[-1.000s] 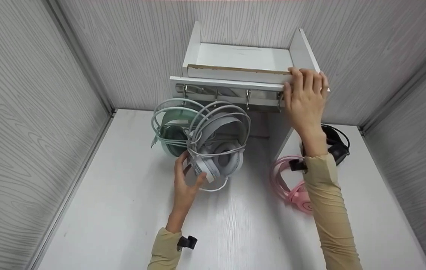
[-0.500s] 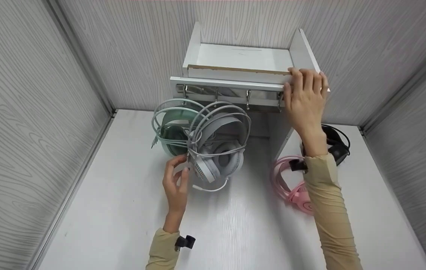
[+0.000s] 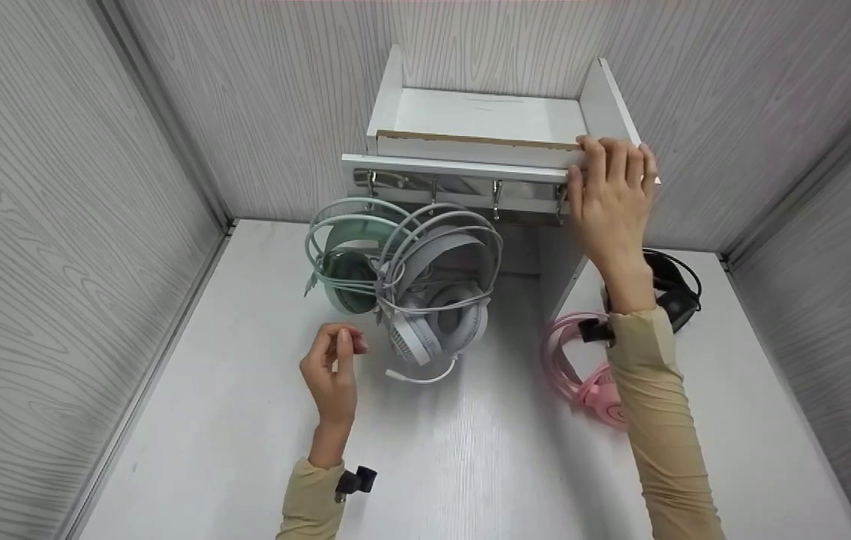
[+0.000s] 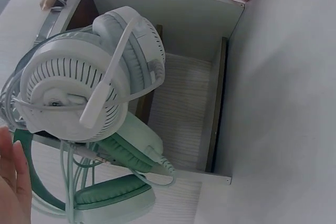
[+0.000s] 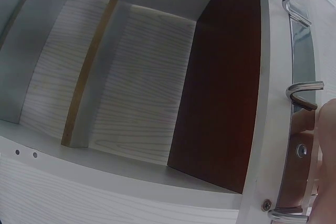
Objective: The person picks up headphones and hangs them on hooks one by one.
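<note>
A white headset [image 3: 444,300] with a boom microphone hangs by its cable loops at the hook rail [image 3: 470,187]. On its left hangs a mint-green pair of headphones [image 3: 354,262], partly overlapped by it. My left hand [image 3: 332,371] is below and left of both, apart from them, fingers loosely bent and holding nothing. In the left wrist view, fingertips [image 4: 18,166] show at the left edge beside the green headband. My right hand [image 3: 613,199] grips the right end of the white shelf unit [image 3: 470,154], fingers over its top edge and thumb in front.
Pink headphones [image 3: 598,397] and black headphones [image 3: 677,300] are at the right, partly hidden by the right forearm. Two bare hooks [image 5: 304,93] show near the right hand. The unit's side panel [image 3: 564,277] stands between the hung headsets and the pink ones.
My left hand has let go of the white headset and drawn back to the left and down. The headset stays hanging. The right hand has not moved.
</note>
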Tool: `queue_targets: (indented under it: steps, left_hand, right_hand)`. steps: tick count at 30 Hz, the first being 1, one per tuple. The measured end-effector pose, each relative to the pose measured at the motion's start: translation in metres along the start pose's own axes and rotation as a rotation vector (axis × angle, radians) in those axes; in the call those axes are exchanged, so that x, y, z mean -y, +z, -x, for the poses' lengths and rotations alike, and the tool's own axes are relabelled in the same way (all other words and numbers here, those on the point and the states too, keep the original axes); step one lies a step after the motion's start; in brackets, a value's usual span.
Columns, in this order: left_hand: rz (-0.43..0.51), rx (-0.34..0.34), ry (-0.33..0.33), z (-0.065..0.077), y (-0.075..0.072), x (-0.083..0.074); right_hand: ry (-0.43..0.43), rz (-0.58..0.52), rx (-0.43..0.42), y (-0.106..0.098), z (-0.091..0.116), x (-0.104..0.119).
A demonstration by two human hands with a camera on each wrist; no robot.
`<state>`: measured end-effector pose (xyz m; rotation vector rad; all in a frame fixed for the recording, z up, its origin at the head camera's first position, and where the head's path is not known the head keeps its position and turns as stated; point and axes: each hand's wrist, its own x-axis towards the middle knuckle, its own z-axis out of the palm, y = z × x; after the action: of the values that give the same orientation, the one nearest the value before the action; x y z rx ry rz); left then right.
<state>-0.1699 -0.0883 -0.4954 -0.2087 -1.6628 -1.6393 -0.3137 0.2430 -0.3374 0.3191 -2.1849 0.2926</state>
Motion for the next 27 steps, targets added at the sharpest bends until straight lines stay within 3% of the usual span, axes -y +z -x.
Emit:
queue_targets:
  steps: [13, 18, 27]
  left_hand:
    - [-0.114, -0.007, 0.236, -0.036, -0.016, -0.021]
    - [-0.165, 0.008, 0.286, -0.047, -0.018, -0.027]
    - [-0.373, 0.101, 0.355, -0.078, -0.016, -0.04]
  right_hand:
    - [-0.011, -0.009, -0.013, 0.0, 0.0, 0.0]
    - [-0.011, -0.009, -0.005, 0.0, 0.001, 0.0]
    - [-0.009, -0.008, -0.005, 0.001, 0.0, 0.0]
